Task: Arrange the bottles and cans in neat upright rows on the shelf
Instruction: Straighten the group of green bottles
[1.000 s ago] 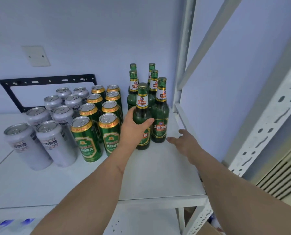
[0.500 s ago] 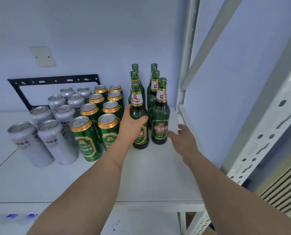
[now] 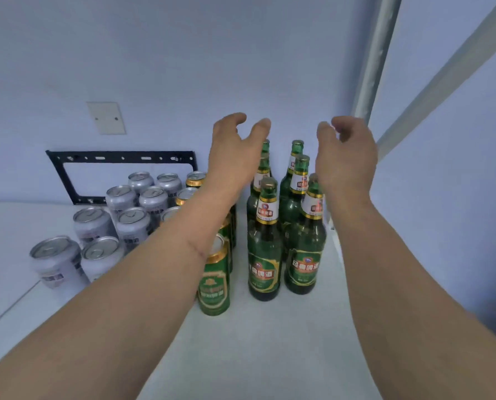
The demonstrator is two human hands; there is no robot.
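Observation:
Several green glass beer bottles point(image 3: 264, 249) stand upright in two rows on the white shelf point(image 3: 269, 342), at its right end. Left of them are green and gold cans point(image 3: 213, 281), partly hidden by my left forearm. Further left stand silver cans point(image 3: 57, 262) in rows. My left hand point(image 3: 235, 151) hovers above the left bottle row, fingers apart and curled, holding nothing. Above the right bottle row my right hand point(image 3: 346, 151) is raised the same way, also empty. Neither hand touches a bottle.
A white metal upright point(image 3: 376, 56) and a diagonal brace point(image 3: 443, 82) of the rack rise at the right. A black metal bracket point(image 3: 119, 157) is fixed to the wall behind the cans, with a blank wall plate point(image 3: 105, 118) above it.
My left hand let go of the front left bottle, which now stands beside the front right one. Both hands rose above the bottle tops. The camera moved closer and lower.

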